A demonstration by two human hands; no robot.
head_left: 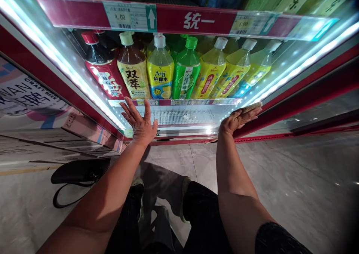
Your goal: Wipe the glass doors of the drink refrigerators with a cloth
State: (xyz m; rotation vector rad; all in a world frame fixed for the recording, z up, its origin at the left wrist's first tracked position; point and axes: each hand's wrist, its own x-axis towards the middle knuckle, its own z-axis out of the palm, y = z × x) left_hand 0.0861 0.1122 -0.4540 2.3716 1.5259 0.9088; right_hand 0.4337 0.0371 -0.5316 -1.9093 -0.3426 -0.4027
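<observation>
My left hand (140, 124) has its fingers spread and holds nothing. It is in front of the lower left of a lit drinks cooler, just below a brown bottle (133, 73) with a cream label. At the right side of the cooler, my right hand (237, 121) holds a folded greyish cloth (252, 107) at the red door frame (276, 101). Whether the cloth presses on the frame, I cannot tell. Between my hands a bare wire rack (179, 116) shows below the bottle shelf.
A row of drinks includes a red-labelled bottle (106, 74), a green bottle (186, 71) and several yellow ones. Above them runs a dark red price strip (174, 19). Stacked cartons (33, 101) stand at the left. A black bag (80, 170) with a strap lies on the grey floor (294, 179).
</observation>
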